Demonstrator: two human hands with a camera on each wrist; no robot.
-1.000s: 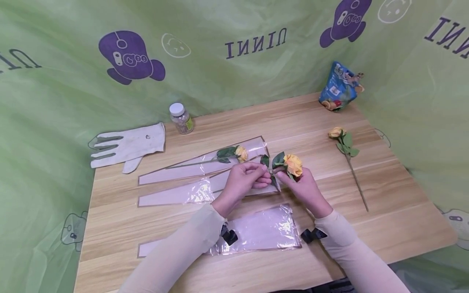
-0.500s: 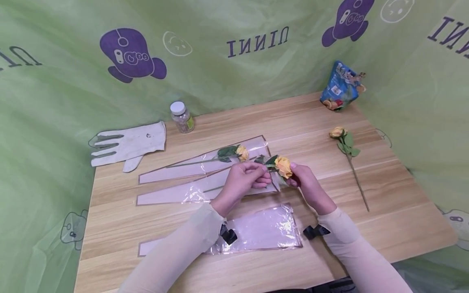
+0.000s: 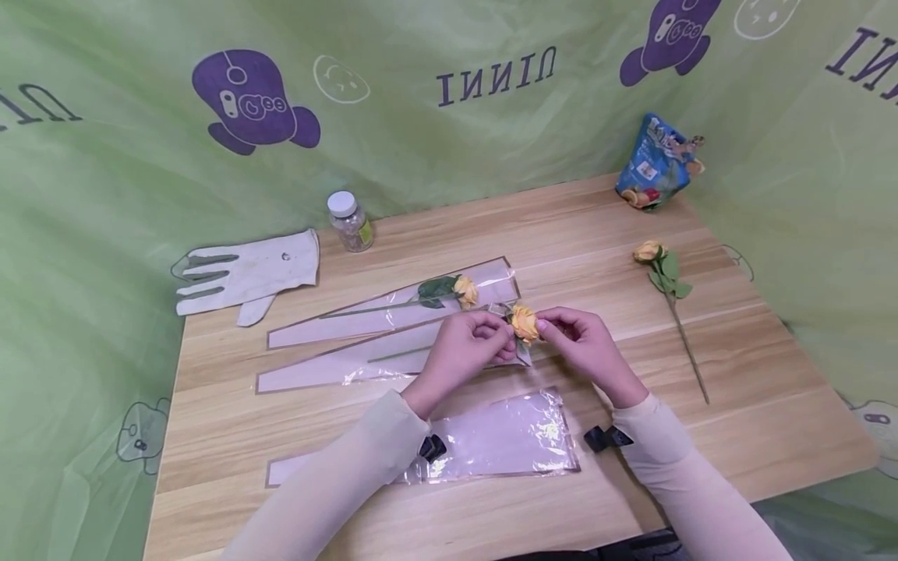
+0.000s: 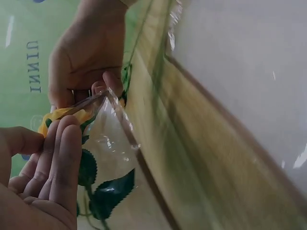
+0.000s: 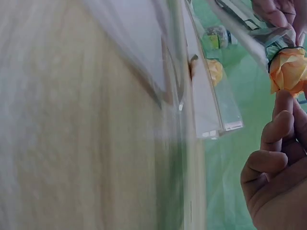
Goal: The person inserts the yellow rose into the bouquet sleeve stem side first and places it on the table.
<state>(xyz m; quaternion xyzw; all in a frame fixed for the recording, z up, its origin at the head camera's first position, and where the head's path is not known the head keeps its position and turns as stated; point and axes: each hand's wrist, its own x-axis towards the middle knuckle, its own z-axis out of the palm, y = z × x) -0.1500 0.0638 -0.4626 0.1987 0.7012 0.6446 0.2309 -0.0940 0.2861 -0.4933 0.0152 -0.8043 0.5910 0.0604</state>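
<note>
Yellow-orange petals of the held rose point(image 3: 525, 323) sit at the middle of the head view, at the right-hand mouth of the middle wrapper point(image 3: 302, 375), with the green stem running leftward inside its clear film. The left hand point(image 3: 466, 343) holds that mouth, thumb and forefinger drawn close together on the film just beside the bloom. The right hand point(image 3: 592, 354) pinches the petals from the other side between thumb and fingertip, a narrow grip. In the left wrist view, toothed green leaves point(image 4: 112, 191) show behind the shiny film at lower centre. Just above the middle wrapper in the head view lies the upper wrapper point(image 3: 298, 333), with a second rose point(image 3: 466, 291) and its stem lying along it. The lower wrapper point(image 3: 498, 440) is flat at bottom centre, partly covered by the left forearm. At centre right, well apart from both hands, a loose rose point(image 3: 648, 251) lies with its stem pointing down the frame. A white glove point(image 3: 256, 269) is at the left, a white-capped bottle point(image 3: 351, 222) stands upright near it, and a blue bag point(image 3: 655, 164) stands at upper right on the wooden table point(image 3: 758, 436), before green cloth point(image 3: 421, 156) with purple prints.
</note>
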